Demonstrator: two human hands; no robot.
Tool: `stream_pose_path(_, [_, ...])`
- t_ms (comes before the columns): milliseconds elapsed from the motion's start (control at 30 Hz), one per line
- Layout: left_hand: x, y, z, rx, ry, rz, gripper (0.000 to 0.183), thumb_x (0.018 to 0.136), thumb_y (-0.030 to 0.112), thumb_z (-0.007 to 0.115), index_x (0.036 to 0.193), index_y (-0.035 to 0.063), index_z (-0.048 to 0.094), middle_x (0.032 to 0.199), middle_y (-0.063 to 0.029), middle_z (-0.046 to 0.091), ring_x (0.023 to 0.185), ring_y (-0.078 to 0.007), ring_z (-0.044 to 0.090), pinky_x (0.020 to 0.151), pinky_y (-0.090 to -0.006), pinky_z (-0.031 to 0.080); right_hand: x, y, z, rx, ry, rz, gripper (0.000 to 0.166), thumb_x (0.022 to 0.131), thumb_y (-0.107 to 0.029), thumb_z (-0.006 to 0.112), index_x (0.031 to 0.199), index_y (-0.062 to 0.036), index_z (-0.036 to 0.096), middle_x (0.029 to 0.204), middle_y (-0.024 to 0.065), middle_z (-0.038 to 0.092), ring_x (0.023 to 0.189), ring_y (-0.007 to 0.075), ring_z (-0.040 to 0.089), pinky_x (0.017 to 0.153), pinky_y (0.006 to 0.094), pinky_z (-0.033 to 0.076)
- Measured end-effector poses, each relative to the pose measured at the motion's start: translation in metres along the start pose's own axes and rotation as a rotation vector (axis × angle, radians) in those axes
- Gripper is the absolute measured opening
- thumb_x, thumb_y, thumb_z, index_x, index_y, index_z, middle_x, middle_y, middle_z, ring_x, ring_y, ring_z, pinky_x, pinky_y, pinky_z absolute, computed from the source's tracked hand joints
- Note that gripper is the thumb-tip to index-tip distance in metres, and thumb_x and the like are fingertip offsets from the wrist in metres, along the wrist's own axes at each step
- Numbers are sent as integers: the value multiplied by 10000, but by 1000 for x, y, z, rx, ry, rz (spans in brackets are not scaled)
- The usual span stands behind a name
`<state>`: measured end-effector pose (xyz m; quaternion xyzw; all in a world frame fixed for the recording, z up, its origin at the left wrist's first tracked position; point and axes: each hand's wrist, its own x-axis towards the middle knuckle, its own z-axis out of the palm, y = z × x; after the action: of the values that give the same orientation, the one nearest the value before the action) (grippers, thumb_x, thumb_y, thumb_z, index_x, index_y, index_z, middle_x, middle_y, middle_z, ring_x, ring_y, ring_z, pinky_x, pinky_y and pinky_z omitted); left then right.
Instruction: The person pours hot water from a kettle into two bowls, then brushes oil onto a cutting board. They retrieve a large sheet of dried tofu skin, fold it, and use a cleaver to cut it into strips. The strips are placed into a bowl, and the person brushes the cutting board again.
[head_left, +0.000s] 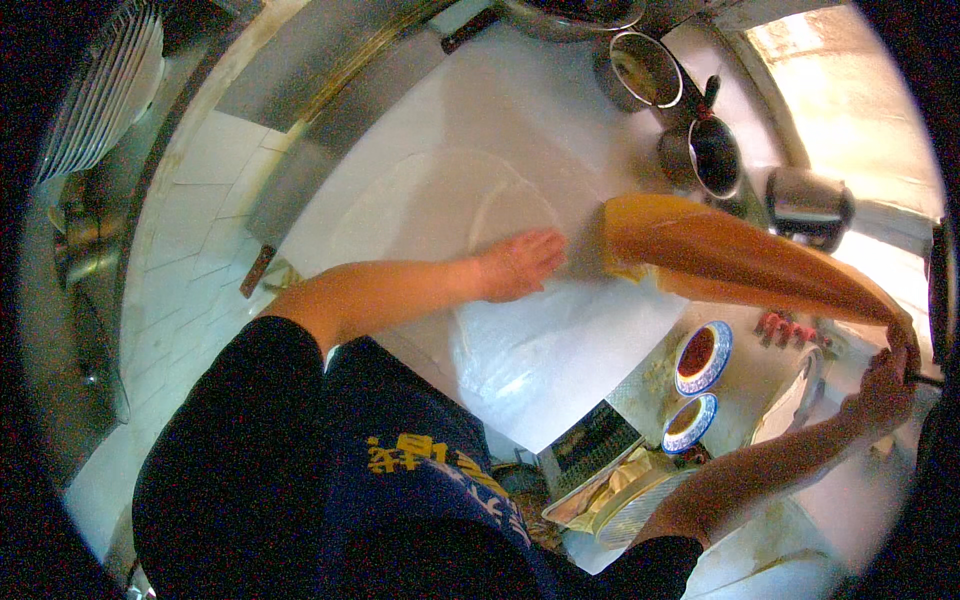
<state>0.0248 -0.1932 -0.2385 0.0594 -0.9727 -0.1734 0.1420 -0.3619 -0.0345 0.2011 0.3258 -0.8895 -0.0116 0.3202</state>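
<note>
My right hand (889, 382), at the far right, grips the narrow gathered end of a long orange-brown sheet, which looks like cloth (720, 244). The sheet stretches leftward, and its wide end reaches over the white worktop (495, 360). My left hand (523, 264) is held out flat above that worktop with nothing in it. Its fingertips are a short way left of the sheet's wide end, not touching it. Faint curved marks show on the worktop around the left hand. The exact material of the sheet is not clear.
Metal pots (646, 69) and a dark-filled pot (714, 157) stand at the back right. Two blue-and-white bowls hold red sauce (696, 352) and brownish contents (688, 422). A metal grater-like panel (589, 450) is near my body. Plates (112, 90) are stacked far left.
</note>
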Motion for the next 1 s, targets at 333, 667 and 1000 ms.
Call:
stream_pose_path(333, [8, -26, -15, 34, 49, -159, 447, 913, 230, 548, 1306, 19, 577, 1415, -194, 521, 1330, -377, 469, 1095, -519, 388, -51, 222, -185, 530, 311, 180, 364, 990, -344, 595, 1207, -60, 662, 1117, 96, 703, 948, 181, 652, 769, 287, 514])
stream_pose_path(667, [-117, 35, -157, -62, -233, -257, 439, 832, 8, 573, 1271, 17, 570, 1165, -188, 605, 1067, -393, 581, 920, -472, 490, -130, 347, -239, 800, 162, 777, 161, 906, -225, 669, 1028, -128, 709, 768, -3, 646, 575, 103, 550, 520, 242, 467])
stream_pose_path(1000, [-264, 133, -120, -111, -555, -489, 414, 840, 36, 568, 1253, 26, 582, 1187, -220, 607, 1097, -418, 578, 958, -510, 470, -344, 554, -157, -51, -302, 906, 296, 948, -362, 566, 967, -104, 710, 758, 49, 608, 640, 209, 565, 558, 359, 457])
